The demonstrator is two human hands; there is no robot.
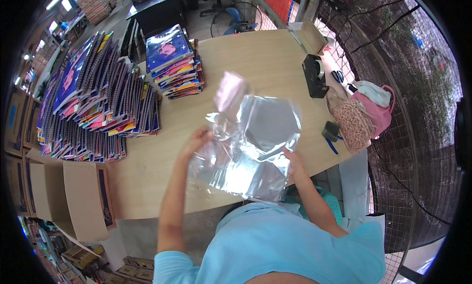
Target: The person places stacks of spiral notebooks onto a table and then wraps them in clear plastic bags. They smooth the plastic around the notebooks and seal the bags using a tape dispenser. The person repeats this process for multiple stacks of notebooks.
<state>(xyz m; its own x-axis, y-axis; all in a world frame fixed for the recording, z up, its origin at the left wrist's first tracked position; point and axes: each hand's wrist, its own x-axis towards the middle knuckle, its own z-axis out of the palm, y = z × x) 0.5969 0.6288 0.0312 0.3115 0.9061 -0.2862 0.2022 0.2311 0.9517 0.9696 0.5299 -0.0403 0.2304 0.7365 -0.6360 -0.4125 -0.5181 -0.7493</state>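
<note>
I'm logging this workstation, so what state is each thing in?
Clear plastic bags: wrinkled, held by left hand and right hand
Spiral notebooks: closed, stacked
Cardboard box: flaps open
Tape dispenser: tape roll fitted
Blue-bladed fan: running or stopped, cannot tell

Left hand (197,140) pinches crumpled edge of clear plastic (265,146); right hand (295,163) grips its opposite edge, thumb on top. Blurred pinkish item (231,91) just beyond left hand, kind unclear. Big notebook pile (101,95) well left of left hand, smaller notebook stack (172,55) beyond it. Open carton (81,198) left of left forearm. Tape dispenser (313,76) beyond right hand; pink bag (376,112) to its right.
</note>
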